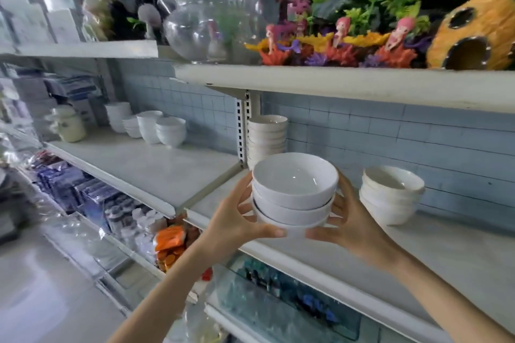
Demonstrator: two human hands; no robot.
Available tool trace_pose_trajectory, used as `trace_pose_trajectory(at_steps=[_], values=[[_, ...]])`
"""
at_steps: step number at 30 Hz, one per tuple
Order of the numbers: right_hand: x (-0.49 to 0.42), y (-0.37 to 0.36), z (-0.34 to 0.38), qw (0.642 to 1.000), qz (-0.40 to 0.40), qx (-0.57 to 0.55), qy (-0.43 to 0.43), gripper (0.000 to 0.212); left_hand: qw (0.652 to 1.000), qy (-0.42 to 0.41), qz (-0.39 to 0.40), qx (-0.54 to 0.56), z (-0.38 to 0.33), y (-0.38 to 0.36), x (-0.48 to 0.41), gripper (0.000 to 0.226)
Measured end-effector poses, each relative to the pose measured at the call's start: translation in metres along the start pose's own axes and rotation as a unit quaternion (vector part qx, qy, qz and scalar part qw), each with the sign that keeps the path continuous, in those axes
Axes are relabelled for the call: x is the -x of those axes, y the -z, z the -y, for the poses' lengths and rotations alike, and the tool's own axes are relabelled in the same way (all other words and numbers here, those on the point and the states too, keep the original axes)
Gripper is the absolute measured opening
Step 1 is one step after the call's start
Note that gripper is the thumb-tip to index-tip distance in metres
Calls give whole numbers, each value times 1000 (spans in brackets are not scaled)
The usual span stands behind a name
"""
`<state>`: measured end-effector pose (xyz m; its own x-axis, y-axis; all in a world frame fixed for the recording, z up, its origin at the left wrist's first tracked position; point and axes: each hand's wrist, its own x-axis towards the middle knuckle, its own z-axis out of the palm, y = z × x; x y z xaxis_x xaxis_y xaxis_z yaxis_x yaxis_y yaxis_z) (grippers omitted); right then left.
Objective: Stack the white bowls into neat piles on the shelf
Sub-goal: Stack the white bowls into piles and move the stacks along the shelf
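Note:
A pile of three white bowls (294,192) is held between both my hands above the front of the white shelf (418,248). My left hand (237,220) grips its left side and base. My right hand (349,220) grips the right side, thumb under the bottom bowl. Behind it, against the tiled wall, stands a taller pile of white bowls (267,138). Another short pile of white bowls (391,195) sits to the right on the same shelf. Several more white bowl piles (156,127) stand on the left shelf section.
The upper shelf edge (362,83) hangs close above, carrying a glass fishbowl (206,19), aquarium ornaments (334,47) and a pineapple house (473,33). A cream lidded pot (68,124) stands far left. Packaged goods (170,245) fill the lower shelves.

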<state>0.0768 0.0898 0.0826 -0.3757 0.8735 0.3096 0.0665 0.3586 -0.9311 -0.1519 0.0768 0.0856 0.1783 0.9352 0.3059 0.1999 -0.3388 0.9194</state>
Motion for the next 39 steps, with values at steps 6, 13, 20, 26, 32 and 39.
trace_pose_trajectory(at_steps=[6,13,20,26,32,39], values=[[-56,-42,-15,998,55,0,-16,111,999,22,-25,-8,31,57,-10,108],[-132,-79,-46,995,92,8,-28,119,999,32,-36,-17,66,114,-41,102],[-217,-111,-69,995,97,-4,-22,108,998,50,-39,-19,98,176,-96,103],[-275,-145,-83,992,124,-5,-21,112,997,51,-48,-14,122,228,-121,99],[-316,-188,-92,989,144,10,-43,116,997,60,-49,-5,148,284,-128,108],[-358,-266,-92,993,112,-1,-40,115,999,46,-10,-24,181,373,-137,102]])
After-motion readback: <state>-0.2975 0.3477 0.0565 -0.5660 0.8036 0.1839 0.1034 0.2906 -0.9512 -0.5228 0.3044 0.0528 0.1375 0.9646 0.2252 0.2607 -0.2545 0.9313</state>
